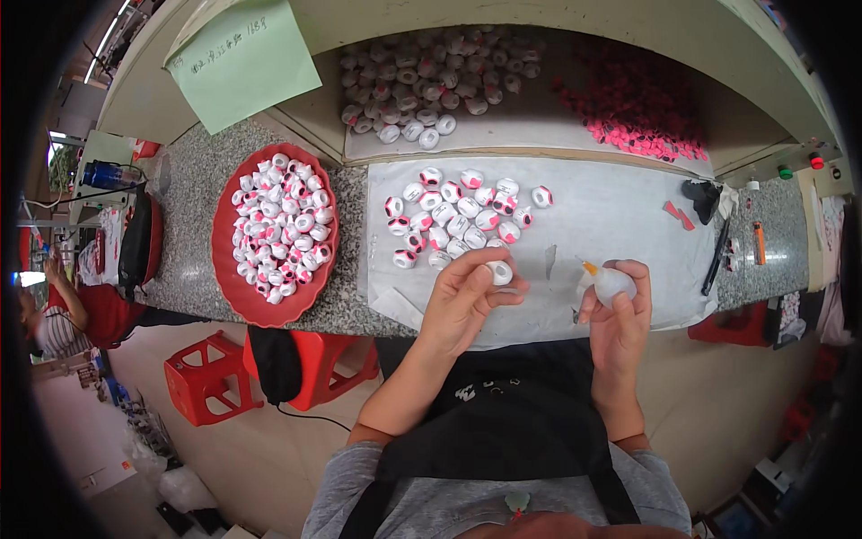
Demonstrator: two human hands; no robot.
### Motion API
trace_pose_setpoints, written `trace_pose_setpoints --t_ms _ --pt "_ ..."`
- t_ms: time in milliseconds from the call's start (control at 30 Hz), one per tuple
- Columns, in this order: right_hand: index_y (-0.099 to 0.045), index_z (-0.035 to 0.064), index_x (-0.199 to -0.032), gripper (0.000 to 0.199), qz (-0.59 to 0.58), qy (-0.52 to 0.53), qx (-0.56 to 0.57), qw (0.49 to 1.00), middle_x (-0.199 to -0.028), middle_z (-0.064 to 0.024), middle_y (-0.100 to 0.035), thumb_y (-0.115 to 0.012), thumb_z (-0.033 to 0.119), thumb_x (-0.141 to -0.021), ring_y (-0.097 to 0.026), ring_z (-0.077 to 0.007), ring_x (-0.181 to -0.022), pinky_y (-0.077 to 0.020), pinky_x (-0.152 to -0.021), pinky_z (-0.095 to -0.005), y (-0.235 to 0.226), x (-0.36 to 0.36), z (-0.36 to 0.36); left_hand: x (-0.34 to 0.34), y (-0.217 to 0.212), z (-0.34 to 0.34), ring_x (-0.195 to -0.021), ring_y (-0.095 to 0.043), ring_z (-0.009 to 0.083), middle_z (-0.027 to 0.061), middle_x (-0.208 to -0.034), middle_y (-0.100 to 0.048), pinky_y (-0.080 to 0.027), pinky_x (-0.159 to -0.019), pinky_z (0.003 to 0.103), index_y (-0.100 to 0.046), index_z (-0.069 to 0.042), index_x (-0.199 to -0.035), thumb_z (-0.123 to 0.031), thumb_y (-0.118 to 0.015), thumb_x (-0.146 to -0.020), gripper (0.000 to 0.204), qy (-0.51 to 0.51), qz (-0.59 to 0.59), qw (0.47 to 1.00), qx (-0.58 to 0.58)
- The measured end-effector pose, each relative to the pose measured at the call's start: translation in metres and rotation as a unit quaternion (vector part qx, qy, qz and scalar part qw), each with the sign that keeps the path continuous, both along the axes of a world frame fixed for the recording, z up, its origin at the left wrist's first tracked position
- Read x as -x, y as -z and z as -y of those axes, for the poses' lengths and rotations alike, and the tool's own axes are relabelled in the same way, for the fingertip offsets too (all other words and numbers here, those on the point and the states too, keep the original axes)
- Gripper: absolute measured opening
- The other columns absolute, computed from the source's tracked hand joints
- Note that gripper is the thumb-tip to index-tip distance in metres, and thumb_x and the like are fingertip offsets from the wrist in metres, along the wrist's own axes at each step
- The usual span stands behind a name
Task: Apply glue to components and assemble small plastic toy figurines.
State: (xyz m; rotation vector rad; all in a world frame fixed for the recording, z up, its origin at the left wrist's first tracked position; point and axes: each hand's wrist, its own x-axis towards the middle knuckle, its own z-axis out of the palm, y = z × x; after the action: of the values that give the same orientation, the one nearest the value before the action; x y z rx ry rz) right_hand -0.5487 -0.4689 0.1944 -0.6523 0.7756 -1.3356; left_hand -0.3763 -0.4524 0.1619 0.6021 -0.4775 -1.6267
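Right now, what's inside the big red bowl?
The red bowl is heaped with small white balls with pink and black patches. They cover most of its bottom, so anything beneath the pile is hidden; only the rim and lower inside show.

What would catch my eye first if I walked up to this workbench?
Probably the red tray at the left, heaped with small white-and-pink beads, and a second cluster of beads on the white sheet ahead. Just below, the left hand pinches one bead while the right hand holds a small squeeze bottle.
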Motion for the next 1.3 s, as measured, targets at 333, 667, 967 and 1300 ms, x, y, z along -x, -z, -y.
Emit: trace_pose_setpoints --t_ms 333,667,967,1300 --pt "-0.041 0.0053 -0.088 0.025 0.069 0.061 0.014 0.996 -0.087 -0.0076 -0.042 -0.057 0.007 -0.069 -0.042 -0.0101 -0.063 -0.0361 -0.051 -0.0203 0.011 0.008 0.006 0.006 0.002 0.001 -0.066 -0.051 0.0149 0.0159 -0.09 -0.052 -0.043 -0.055 0.023 -0.043 -0.004 -0.1 -0.013 -0.045 -0.081 0.021 -0.039 0.085 0.995 -0.036" --pt "-0.042 0.0046 -0.089 0.028 0.039 0.096 0.039 0.994 -0.087 -0.0069 -0.041 -0.058 0.008 -0.067 -0.042 -0.0118 -0.068 -0.0372 -0.053 -0.0217 0.004 0.004 0.003 0.011 -0.007 -0.002 -0.068 -0.051 0.0137 0.0166 -0.096 -0.05 -0.042 -0.059 0.023 -0.047 0.002 -0.094 -0.005 -0.047 -0.078 0.017 -0.036 0.212 0.976 0.028" --pt "-0.039 0.0065 -0.081 0.038 -0.223 0.127 0.271 0.928 -0.075 -0.0043 -0.04 -0.068 0.022 -0.061 -0.042 -0.0126 -0.065 -0.037 -0.058 -0.0235 0.001 -0.005 -0.007 0.017 -0.005 -0.006 -0.089 -0.052 0.0198 0.019 -0.102 -0.048 -0.045 -0.074 0.03 -0.045 0.002 -0.102 0.003 -0.049 -0.074 0.029 -0.069 0.208 0.973 0.076" --pt "-0.04 0.0077 -0.08 0.042 -0.295 0.096 0.351 0.884 -0.075 -0.006 -0.044 -0.071 0.027 -0.059 -0.045 -0.0131 -0.056 -0.0403 -0.054 -0.0251 -0.003 -0.01 -0.012 0.016 -0.012 -0.008 -0.088 -0.052 0.0193 0.019 -0.104 -0.047 -0.042 -0.078 0.028 -0.039 0.002 -0.104 0.005 -0.05 -0.072 0.034 -0.056 0.178 0.982 0.04"
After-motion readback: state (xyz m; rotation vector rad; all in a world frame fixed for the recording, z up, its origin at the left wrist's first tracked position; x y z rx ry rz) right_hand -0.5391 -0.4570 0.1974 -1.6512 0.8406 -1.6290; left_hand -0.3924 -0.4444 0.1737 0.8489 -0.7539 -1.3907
